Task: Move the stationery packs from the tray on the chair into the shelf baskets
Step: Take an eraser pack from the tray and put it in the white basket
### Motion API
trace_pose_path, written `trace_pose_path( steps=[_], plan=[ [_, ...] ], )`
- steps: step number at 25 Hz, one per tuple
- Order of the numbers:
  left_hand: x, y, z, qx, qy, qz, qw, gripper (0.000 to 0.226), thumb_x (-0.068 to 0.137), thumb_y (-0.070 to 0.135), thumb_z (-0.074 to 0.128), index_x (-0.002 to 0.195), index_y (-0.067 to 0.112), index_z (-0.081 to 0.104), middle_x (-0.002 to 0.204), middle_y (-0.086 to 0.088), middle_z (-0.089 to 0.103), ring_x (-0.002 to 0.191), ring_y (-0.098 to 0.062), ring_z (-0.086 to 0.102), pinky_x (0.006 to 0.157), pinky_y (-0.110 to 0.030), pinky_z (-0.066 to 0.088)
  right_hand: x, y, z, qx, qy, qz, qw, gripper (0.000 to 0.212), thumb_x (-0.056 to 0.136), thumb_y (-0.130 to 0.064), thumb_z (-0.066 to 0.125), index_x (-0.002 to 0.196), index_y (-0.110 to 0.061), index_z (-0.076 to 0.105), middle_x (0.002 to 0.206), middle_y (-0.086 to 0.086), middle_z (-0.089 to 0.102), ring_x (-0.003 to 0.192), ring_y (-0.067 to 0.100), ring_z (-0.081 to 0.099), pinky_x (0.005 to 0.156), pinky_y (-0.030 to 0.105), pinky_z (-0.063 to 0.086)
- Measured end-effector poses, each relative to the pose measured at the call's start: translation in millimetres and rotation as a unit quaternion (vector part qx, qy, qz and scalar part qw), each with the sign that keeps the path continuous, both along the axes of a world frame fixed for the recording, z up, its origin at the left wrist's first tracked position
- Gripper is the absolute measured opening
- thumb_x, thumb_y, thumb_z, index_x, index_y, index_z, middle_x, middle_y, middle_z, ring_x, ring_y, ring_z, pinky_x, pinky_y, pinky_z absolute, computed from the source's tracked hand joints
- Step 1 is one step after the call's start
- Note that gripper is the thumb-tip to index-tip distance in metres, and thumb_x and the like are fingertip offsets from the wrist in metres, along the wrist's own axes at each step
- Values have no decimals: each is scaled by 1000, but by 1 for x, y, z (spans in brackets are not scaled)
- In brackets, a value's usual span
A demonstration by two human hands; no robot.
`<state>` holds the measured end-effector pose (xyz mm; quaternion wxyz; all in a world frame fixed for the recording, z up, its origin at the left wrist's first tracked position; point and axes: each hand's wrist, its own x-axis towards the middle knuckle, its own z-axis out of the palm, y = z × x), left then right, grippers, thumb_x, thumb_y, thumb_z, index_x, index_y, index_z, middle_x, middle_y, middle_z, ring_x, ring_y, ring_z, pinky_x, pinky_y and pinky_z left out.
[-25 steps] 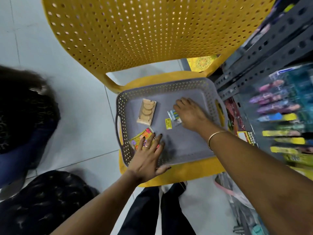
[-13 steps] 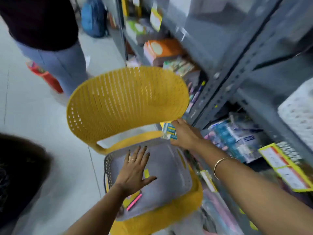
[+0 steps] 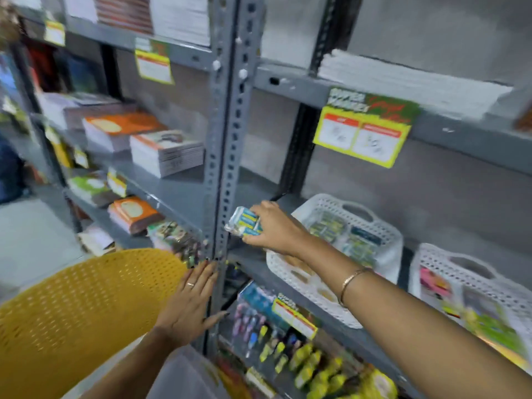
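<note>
My right hand (image 3: 276,230) grips a small blue-and-white stationery pack (image 3: 244,225), held in the air at the left rim of a white perforated shelf basket (image 3: 383,240) that holds several similar packs. A second white basket (image 3: 457,267) with colourful packs stands further right on the same shelf. My left hand (image 3: 191,302) hovers with fingers spread and nothing in it, over the yellow chair's backrest (image 3: 74,312) and beside the grey shelf upright (image 3: 227,156). A grey corner of the tray (image 3: 184,375) shows at the bottom edge; its contents are out of view.
Grey metal shelving fills the view. Stacks of notebooks (image 3: 165,151) lie on the left shelves, and white paper stacks (image 3: 403,82) sit above. A yellow price tag (image 3: 362,136) hangs over the basket. Hanging pens and highlighters (image 3: 290,349) fill the shelf below.
The view swung up from the tray to the shelves. My right hand lifted the blue-and-white pack off the tray and carried it up to the white basket; my left hand left the tray.
</note>
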<state>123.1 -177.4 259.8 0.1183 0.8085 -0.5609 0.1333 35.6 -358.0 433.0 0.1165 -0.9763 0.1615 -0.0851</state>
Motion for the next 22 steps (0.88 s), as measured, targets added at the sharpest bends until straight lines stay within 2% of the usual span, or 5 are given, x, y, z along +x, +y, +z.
trace_pose_path(
  steps=[4,8,10,13,22],
  plan=[
    [-3,-54,12,-4,3,-49,999,84,88,70,17,127,2,48,137,-18,48,128,-28,33,108,-34,13,-49,-65,4,-3,39,-107,994,49,69,-40,71,102,-7,57,109,18,58,106,33,53,86,37,46],
    [2,-85,1,29,1,-50,998,89,84,74,19,129,4,51,136,-15,50,124,-29,44,104,-38,28,-99,-112,-9,35,59,-181,981,29,71,-32,70,88,-13,58,97,15,62,92,30,59,67,25,34],
    [6,-97,-5,41,3,-46,998,90,81,75,25,127,3,52,133,-15,53,121,-29,49,103,-39,33,-120,-133,-17,45,80,-207,974,38,73,-31,70,103,-10,61,108,15,62,98,30,59,72,24,38],
    [13,-109,-7,44,-6,-51,998,91,74,75,35,126,2,52,130,-16,55,120,-27,47,102,-41,26,-140,-160,-30,54,100,-249,962,49,72,-31,70,116,-13,57,120,13,59,106,29,58,82,28,47],
    [18,-115,-8,69,5,-55,996,91,76,77,34,133,7,46,136,-11,51,126,-26,44,108,-42,14,-129,-200,-66,55,215,-253,942,34,73,-27,66,100,-6,58,102,12,64,87,25,62,67,29,47]
  ],
)
